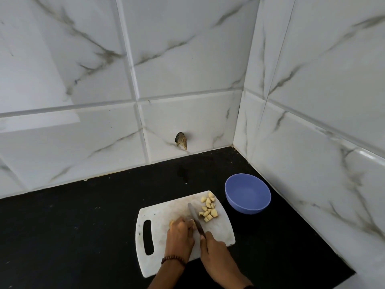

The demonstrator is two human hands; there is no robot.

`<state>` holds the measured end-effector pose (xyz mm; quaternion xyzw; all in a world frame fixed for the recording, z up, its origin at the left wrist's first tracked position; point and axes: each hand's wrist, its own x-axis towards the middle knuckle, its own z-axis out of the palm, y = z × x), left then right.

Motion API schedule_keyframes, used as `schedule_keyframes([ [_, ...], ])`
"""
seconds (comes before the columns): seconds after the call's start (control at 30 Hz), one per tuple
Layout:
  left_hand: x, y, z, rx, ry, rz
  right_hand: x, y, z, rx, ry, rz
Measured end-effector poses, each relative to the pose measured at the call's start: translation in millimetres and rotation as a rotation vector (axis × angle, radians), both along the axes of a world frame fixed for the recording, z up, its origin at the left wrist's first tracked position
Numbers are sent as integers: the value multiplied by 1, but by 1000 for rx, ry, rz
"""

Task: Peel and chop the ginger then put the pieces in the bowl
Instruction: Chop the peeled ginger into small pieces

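Chopping looks to be the step in hand: the right hand [214,247] grips the knife [194,215], blade beside the left hand [179,233] curled over the ginger [172,223] on the board [158,215]; next probably calls for another slice, then moving the pieces [208,207] at far right into the empty bowl [248,193].

Glossy wall tiles [187,59], matt black counter [83,215], scuffed plastic board [160,215], smooth plastic bowl [245,205].

Mostly hidden beneath fingers of left hand [180,234], low centre: uncut ginger [172,222]. Buried inside right hand [214,251]: handle of knife [194,215]. Cropped by bottom edge: both forearms.
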<state>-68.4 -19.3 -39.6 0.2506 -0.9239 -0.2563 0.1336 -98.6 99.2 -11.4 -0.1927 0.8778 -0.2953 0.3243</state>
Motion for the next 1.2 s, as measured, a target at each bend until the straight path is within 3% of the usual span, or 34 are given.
schedule_keyframes([
  [0.27, 0, -1, -3, 6, 11, -18, 4, -9, 11, 199, -46, 54],
  [1.2, -4, -2, 4, 53, 19, 11, 3, 33, 42, 265, 28, 202],
])
